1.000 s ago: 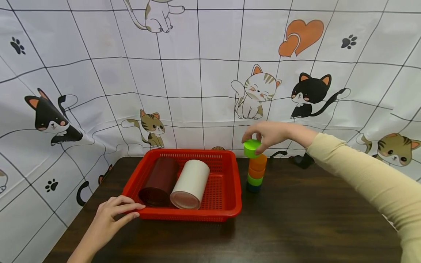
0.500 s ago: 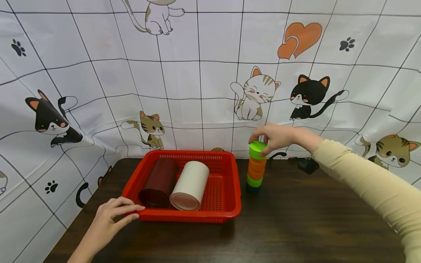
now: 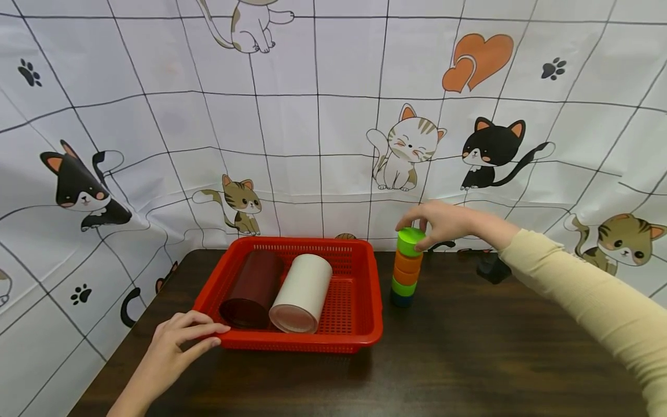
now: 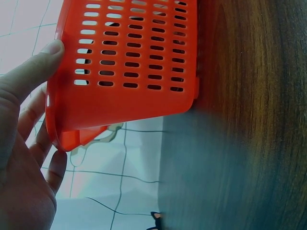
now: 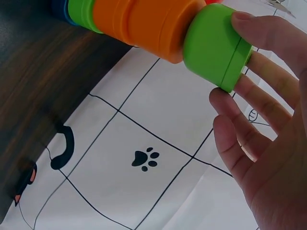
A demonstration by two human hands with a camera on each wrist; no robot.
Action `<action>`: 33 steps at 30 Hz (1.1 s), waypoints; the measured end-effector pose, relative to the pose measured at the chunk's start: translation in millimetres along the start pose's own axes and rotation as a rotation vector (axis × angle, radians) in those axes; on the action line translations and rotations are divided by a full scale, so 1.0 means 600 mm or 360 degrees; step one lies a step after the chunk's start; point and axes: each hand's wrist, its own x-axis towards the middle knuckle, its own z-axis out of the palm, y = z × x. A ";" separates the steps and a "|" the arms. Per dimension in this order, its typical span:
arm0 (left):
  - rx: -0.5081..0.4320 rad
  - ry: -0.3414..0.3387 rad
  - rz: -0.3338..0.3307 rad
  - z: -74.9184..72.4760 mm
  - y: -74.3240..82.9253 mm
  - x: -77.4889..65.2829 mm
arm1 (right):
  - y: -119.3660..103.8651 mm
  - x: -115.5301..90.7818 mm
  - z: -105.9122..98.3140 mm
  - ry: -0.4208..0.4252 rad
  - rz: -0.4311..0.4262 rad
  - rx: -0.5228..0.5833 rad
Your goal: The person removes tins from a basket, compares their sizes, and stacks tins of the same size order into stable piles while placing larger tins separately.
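Note:
A stack of small cups stands on the dark wooden table: a blue one at the bottom, a green one, then orange cups (image 3: pixel 407 267). My right hand (image 3: pixel 442 221) pinches a bright green cup (image 3: pixel 410 241) between thumb and fingers on top of the orange ones. In the right wrist view this green cup (image 5: pixel 213 48) meets the orange cup (image 5: pixel 163 28), slightly tilted. My left hand (image 3: pixel 169 353) holds the near left corner of a red plastic basket (image 3: pixel 292 340), thumb on the outside and fingers at the rim.
Inside the basket a dark brown cylinder (image 3: pixel 253 286) and a white cylinder (image 3: pixel 304 289) lie on their sides. A white cat-patterned sheet (image 3: pixel 333 127) hangs behind the table (image 3: pixel 458 347) and on its left.
The right hand has brought the green cup down and slightly right onto the stack's top, and the cup now lines up with it. The left hand and the basket have stayed put.

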 end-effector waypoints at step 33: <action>0.0026 -0.0029 -0.0059 -0.002 0.002 0.001 | 0.001 -0.004 0.007 -0.0015 0.0013 0.0067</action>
